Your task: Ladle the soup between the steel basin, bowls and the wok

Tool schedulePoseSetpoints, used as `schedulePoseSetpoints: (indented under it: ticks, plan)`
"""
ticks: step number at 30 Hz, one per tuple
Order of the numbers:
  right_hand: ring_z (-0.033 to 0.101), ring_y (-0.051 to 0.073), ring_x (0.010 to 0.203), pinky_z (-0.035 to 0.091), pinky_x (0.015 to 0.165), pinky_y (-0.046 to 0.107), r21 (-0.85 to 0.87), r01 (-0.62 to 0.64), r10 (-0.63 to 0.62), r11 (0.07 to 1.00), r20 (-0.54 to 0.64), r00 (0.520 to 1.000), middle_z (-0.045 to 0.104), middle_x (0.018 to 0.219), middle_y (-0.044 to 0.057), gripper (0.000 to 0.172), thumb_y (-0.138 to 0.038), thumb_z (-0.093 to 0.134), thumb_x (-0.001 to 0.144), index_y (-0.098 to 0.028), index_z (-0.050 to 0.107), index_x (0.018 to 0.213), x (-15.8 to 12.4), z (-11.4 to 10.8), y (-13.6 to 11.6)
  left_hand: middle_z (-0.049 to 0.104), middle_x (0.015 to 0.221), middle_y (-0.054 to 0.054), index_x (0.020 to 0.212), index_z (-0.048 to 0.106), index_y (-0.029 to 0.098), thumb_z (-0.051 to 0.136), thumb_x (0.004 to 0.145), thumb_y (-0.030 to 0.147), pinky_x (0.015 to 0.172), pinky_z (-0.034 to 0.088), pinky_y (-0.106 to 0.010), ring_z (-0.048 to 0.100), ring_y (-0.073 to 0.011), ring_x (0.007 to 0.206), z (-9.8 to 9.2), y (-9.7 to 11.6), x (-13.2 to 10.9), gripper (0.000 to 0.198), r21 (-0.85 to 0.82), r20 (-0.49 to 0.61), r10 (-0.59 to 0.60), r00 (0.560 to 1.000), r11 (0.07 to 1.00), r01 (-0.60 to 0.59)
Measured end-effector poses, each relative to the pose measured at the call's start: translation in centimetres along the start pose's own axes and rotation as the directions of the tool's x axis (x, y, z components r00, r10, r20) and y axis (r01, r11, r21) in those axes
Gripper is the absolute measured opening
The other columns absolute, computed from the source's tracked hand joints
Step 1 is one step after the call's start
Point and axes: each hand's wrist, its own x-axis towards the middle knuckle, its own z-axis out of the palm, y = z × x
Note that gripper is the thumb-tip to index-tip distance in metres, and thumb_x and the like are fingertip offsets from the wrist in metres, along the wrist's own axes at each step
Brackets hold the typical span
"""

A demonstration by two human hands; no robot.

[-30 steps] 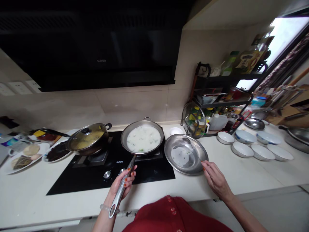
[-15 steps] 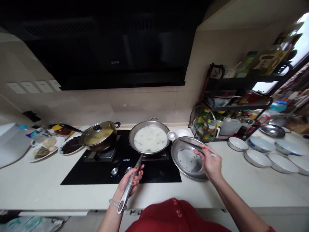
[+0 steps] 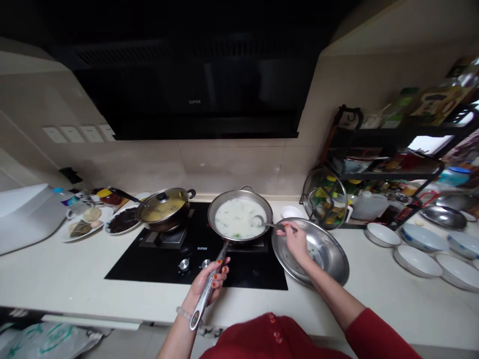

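The word SUPOR reads in pale letters on the black range hood (image 3: 194, 102) above me and again on the front edge of the black glass cooktop (image 3: 160, 259) below it, the only writing I can make out in this kitchen. The cooktop is set into a pale, smooth countertop (image 3: 75, 284) that runs the width of the view, backed by cream wall tiles with a row of white sockets at the left. My left hand (image 3: 211, 281) is closed around the long steel handle of the frying pan (image 3: 239, 219), a round shallow steel pan that sits on the right burner and holds a milky white liquid flecked with green. My right hand (image 3: 295, 242), sleeve red, grips the handle of a metal ladle (image 3: 262, 223) whose bowl dips into the liquid at the pan's right side. Just beside the pan, under my right wrist, lies a wide, shiny steel basin (image 3: 329, 254), tilted slightly on the counter. On the left burner stands a dark pot under a domed glass lid (image 3: 162, 205) with a black knob, yellowish food showing through. Further left, plates (image 3: 121, 222) of dark and brown food crowd the counter near a white appliance. To the right, a black wire rack (image 3: 392, 164) is packed with bottles and jars too blurred to read, a glass lid leans against it, and white porcelain bowls (image 3: 417, 259) lie in a loose row.
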Motion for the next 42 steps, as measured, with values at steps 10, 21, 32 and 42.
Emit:
schedulePoseSetpoints:
  ticks: [10,21,32,42]
  plan:
    - [0.066,0.016,0.051,0.053,0.053,0.025,0.322,-0.109,0.169,0.941,-0.163,0.972,0.064,0.070,0.000,0.011,-0.027,0.062,0.065,-0.018,0.061,0.069,0.8,-0.7,-1.2,0.048,0.070,-0.001,0.108,0.055,0.005,0.044,0.090,0.016,0.032,0.031,-0.007,0.039,-0.0002,0.042,0.2,0.0,-0.2,0.024,0.008,-0.015,0.004,1.000,1.000,-0.004]
    - [0.065,0.018,0.055,0.058,0.062,0.032,0.418,-0.147,0.228,0.896,-0.150,0.962,0.064,0.065,0.002,0.005,-0.024,0.063,0.061,-0.019,0.062,0.063,0.9,-1.8,-3.1,0.047,0.074,-0.002,0.118,0.048,0.004,0.040,0.093,0.018,0.032,0.031,-0.008,0.038,-0.0003,0.043,-0.8,0.0,0.2,0.030,0.004,0.033,0.009,0.999,1.000,-0.009]
    - [0.067,0.020,0.053,0.059,0.063,0.035,0.433,-0.077,0.210,0.898,-0.268,0.940,0.065,0.062,0.003,0.009,-0.023,0.067,0.058,-0.017,0.065,0.064,0.0,-9.4,-4.6,0.047,0.073,0.000,0.117,0.047,0.008,0.043,0.091,0.016,0.032,0.030,-0.007,0.038,0.0001,0.043,-0.7,0.0,0.1,0.028,0.026,0.028,0.024,0.999,0.999,-0.025]
    - [0.069,0.024,0.066,0.057,0.071,0.039,-0.144,-0.018,-0.021,0.989,-0.269,0.963,0.069,0.064,0.005,0.027,-0.041,0.059,0.073,-0.018,0.064,0.088,-6.0,-14.6,2.6,0.047,0.073,0.000,0.116,0.049,0.008,0.039,0.093,0.018,0.031,0.031,-0.007,0.036,0.0010,0.040,0.2,0.0,-0.6,0.026,0.038,-0.008,0.018,1.000,0.999,-0.017]
